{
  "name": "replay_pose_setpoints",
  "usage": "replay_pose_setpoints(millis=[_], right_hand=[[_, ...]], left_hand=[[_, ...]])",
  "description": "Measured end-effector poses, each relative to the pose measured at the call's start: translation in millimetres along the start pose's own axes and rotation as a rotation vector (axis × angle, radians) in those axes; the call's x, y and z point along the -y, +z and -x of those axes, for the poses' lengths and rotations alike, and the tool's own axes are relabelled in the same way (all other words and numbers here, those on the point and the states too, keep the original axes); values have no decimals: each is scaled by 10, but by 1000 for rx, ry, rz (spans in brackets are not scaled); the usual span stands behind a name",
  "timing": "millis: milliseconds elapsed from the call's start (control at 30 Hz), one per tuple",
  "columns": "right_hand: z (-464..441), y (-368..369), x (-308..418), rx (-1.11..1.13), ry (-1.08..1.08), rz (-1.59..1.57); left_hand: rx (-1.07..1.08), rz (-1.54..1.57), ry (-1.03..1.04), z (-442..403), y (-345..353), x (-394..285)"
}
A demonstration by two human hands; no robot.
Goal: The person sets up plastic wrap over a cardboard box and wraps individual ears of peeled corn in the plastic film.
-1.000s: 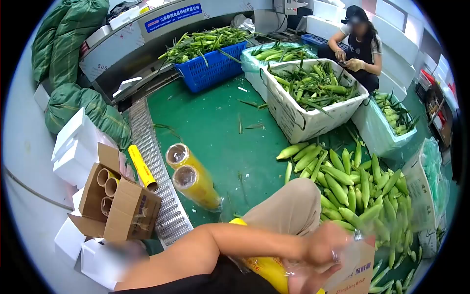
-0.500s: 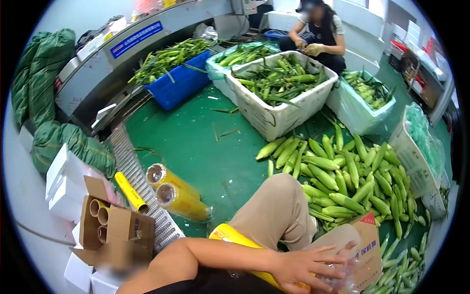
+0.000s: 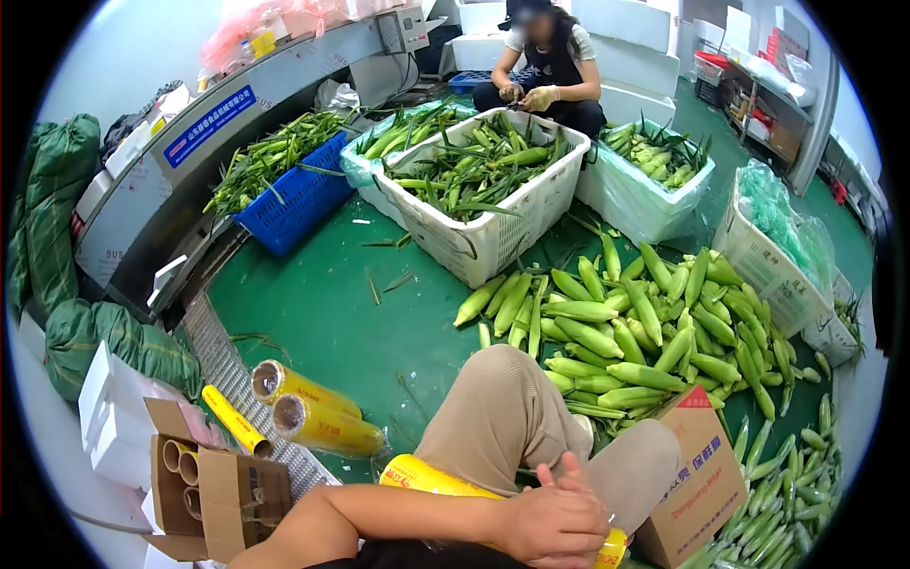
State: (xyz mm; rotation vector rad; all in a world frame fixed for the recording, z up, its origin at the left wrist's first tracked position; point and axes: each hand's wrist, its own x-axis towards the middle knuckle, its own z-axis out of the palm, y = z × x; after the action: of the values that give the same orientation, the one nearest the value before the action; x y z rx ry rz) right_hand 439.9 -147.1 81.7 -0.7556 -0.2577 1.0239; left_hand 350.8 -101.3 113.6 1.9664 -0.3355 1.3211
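Left hand (image 3: 553, 523) bent over right hand (image 3: 569, 470), fingers touching; whether either grasps anything, cannot tell. Right hand mostly hidden. Yellow roll (image 3: 434, 477), smooth, glossy, cylindrical, lies across lap against beige cloth trousers (image 3: 493, 408); middle covered by forearm. Long axis slopes down rightward, toward printed cardboard carton (image 3: 697, 488).

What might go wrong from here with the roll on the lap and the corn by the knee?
The yellow roll lies slantwise under the left hand and might slide off the lap. The loose corn near the knee could roll underfoot. The heaped white crate may shed leaves.
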Motion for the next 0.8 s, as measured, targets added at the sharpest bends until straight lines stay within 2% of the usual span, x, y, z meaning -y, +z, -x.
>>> replay_pose_setpoints(millis=[67,133,233,300,367,400,500,533,633,733,767,800], right_hand=[[107,-12,-31,-17,3,11],[203,-10,-109,-40,2,35],[401,-74,-254,-74,-6,69],[497,-100,-356,-89,-18,83],[572,-89,-468,-120,-24,78],[582,-78,-478,-130,-30,75],[619,-53,-485,-165,-43,76],[625,-51,-491,-172,-46,71],[671,-94,-548,-199,-63,51],[725,-157,-563,-202,-94,59],[755,-182,-558,-193,-112,85],[821,-169,-454,-137,-99,226]], left_hand=[[283,-18,14,-8,-278,-29],[246,-73,-22,45,-247,1],[212,-212,-270,263,-119,-78],[107,-208,-395,191,-194,-57],[-72,-64,-425,-104,-357,-117],[-122,90,-411,-129,-355,-141],[25,331,-334,-23,-367,-85],[77,320,-363,81,-396,-75],[167,40,-119,76,-377,66],[103,263,-351,30,-408,220],[220,352,-633,63,-695,268],[76,162,-543,-235,-1007,307]])
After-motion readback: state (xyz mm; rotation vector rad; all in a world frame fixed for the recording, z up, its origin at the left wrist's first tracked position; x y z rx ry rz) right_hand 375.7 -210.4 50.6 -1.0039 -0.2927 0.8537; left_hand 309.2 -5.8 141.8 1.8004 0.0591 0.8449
